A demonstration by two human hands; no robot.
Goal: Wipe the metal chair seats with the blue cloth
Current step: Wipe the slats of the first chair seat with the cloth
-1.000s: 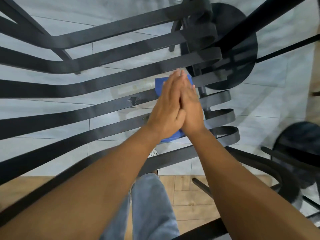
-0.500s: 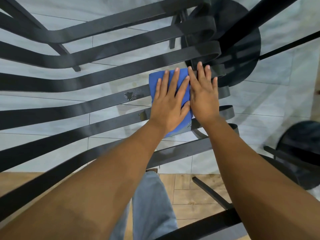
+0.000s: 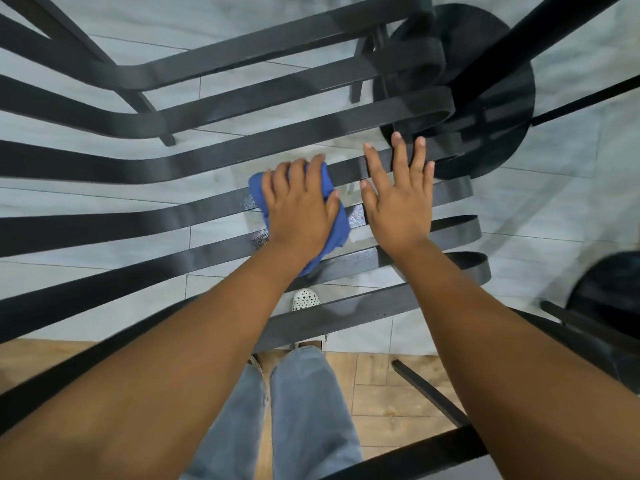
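The metal chair seat [image 3: 104,230] is made of long black slats with the grey floor showing between them. A blue cloth [image 3: 341,225] lies bunched on the middle slats, and the metal beside it looks wet. My left hand [image 3: 299,209] covers the cloth, its fingers curled over the far edge and gripping it. My right hand [image 3: 398,202] lies flat on the slats just right of the cloth, fingers spread and straight, not touching the cloth.
A round black base [image 3: 502,84] stands on the grey tiles under the seat's far right end. Another dark round object [image 3: 609,296] sits at the right edge. My jeans-clad legs [image 3: 304,410] and a white shoe [image 3: 304,299] are below, on wood flooring.
Both hands were pressed together on the cloth. They have parted: the left hand has drawn the cloth left and bunched it, and the right hand has slid off it onto bare slats.
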